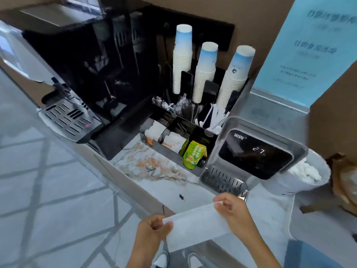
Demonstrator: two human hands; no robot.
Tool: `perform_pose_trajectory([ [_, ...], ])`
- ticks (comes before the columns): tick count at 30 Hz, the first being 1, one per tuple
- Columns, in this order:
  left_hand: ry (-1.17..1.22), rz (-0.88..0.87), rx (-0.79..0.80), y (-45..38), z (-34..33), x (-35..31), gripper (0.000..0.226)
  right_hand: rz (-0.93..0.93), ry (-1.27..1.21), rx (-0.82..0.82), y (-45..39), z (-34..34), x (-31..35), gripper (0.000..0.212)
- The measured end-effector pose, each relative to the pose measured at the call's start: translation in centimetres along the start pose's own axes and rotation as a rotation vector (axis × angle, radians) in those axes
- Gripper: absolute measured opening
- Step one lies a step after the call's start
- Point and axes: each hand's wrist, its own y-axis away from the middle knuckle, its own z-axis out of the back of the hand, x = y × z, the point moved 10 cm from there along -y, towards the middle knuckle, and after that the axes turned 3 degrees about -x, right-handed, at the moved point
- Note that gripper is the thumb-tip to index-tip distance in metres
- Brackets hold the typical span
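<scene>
pinched at either end by left hand [152,232] and right hand [233,211]: flat white paper napkin [197,227], just before grey water dispenser [228,130].

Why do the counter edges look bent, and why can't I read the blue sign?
Head view: the wide-angle lens bows the counter and splays the paper cup stacks; the blue sign has blurred text; the glossy coffee machine mirrors its surroundings.

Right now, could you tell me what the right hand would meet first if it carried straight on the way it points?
Probably the drip tray of the water dispenser, just beyond the right hand that pinches the white tissue; depth is unclear, so it might pass above it.
</scene>
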Motion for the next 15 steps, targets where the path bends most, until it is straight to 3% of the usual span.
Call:
perform_pose_trajectory([
  [8, 0.093, 0.113, -0.372, -0.1, -1.7, 6.5, 0.025, 0.183, 0.520, 0.083, -5.9, -3.3, -1.9, 0.013],
  [15, 0.202, 0.147, -0.540, -1.0, -1.7, 9.0, 0.015, 0.212, 0.570, 0.154, -8.7, -7.0, -2.6, 0.019],
])
